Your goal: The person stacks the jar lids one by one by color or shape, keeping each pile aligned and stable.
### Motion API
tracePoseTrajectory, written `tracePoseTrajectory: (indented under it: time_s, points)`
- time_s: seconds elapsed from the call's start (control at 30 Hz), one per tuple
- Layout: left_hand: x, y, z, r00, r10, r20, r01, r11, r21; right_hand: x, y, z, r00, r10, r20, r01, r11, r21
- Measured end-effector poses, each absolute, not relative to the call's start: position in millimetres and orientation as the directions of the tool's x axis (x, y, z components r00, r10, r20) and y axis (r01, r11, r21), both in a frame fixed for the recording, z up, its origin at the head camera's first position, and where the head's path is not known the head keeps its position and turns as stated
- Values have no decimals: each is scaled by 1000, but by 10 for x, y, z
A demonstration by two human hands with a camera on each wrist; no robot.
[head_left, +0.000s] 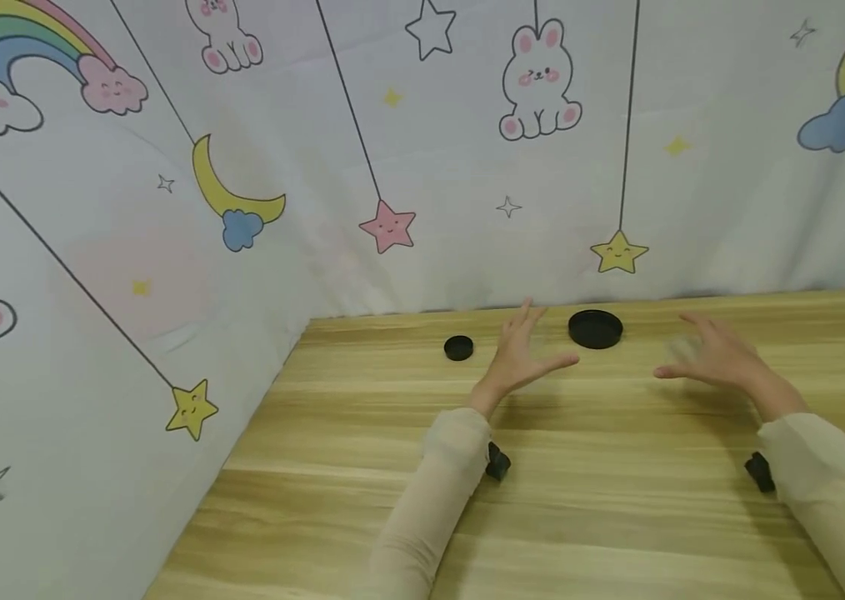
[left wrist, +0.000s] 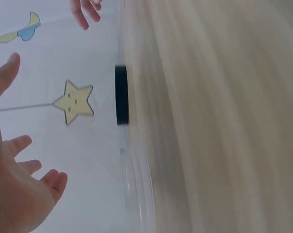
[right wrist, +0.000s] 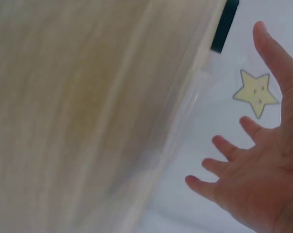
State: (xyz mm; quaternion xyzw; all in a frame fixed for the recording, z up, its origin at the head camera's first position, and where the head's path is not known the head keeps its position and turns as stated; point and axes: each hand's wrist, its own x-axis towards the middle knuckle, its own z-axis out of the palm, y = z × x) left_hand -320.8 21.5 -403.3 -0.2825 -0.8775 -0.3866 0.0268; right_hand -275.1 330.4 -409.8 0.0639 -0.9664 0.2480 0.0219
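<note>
In the head view my left hand (head_left: 516, 354) hovers over the table between two shallow round black dishes, with thumb and fingers spread apart. The small black dish (head_left: 458, 347) lies to its left, the larger black dish (head_left: 595, 329) to its right. My right hand (head_left: 718, 358) is further right, also spread, thumb toward the left hand. A see-through, glassy piece (left wrist: 139, 189) stands on the table near the left hand in the left wrist view. Another clear piece (right wrist: 185, 111) shows beside the right hand. Both hands are apart from the black dishes.
The wood-grain table (head_left: 362, 433) ends at the back against a white curtain (head_left: 452, 258) printed with stars, moons and rabbits. The same cloth hangs along the left side. A black wrist device (head_left: 497, 461) sits under each sleeve.
</note>
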Motion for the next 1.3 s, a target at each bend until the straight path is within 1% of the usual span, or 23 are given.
tracePoseTrajectory:
  time_s: [0.13, 0.2, 0.27, 0.33, 0.4, 0.5, 0.7, 0.8, 0.93, 1.0, 1.1, 1.3]
  points:
    - [-3158, 464, -4043, -815, 497, 298, 554, 515, 654, -2743, 3365, -4165, -989, -113, 98, -149, 812, -565]
    - [-3109, 598, -4071, -806, 526, 270, 544, 480, 688, -2710, 3390, -4205, -991, -103, 81, -131, 766, -630]
    - [-3054, 716, -4103, -814, 543, 205, 477, 423, 770, -2673, 3404, -4249, -995, -90, 51, -100, 715, -692]
    - [-3006, 816, -4143, -830, 543, 132, 367, 352, 861, -2640, 3413, -4288, -997, -76, 11, -58, 663, -746]
    - [-2970, 894, -4177, -845, 530, 64, 249, 285, 926, -2613, 3424, -4323, -998, -64, -19, -25, 625, -780]
    - [-2950, 979, -4222, -860, 510, 27, 160, 219, 963, -2590, 3441, -4359, -998, -59, -33, -9, 600, -800]
    - [-2961, 1085, -4308, -891, 454, 12, 77, 125, 989, -2576, 3516, -4410, -993, -63, -96, 44, 562, -826]
    - [-2964, 1139, -4367, -899, 437, -16, 18, 72, 997, -2567, 3584, -4440, -990, -58, -129, 77, 544, -836]
    - [-2959, 1213, -4443, -910, 412, -50, -44, 25, 999, -2571, 3643, -4457, -990, -53, -131, 83, 533, -842]
    - [-2952, 1255, -4462, -918, 394, -51, -53, 4, 999, -2581, 3657, -4457, -991, -53, -122, 75, 534, -842]
    - [-2931, 1331, -4475, -927, 374, -32, -32, 5, 999, -2590, 3687, -4457, -993, -57, -104, 58, 534, -843]
    - [-2877, 1553, -4477, -949, 314, -17, 8, 78, 997, -2561, 3755, -4463, -997, -66, -44, 3, 523, -853]
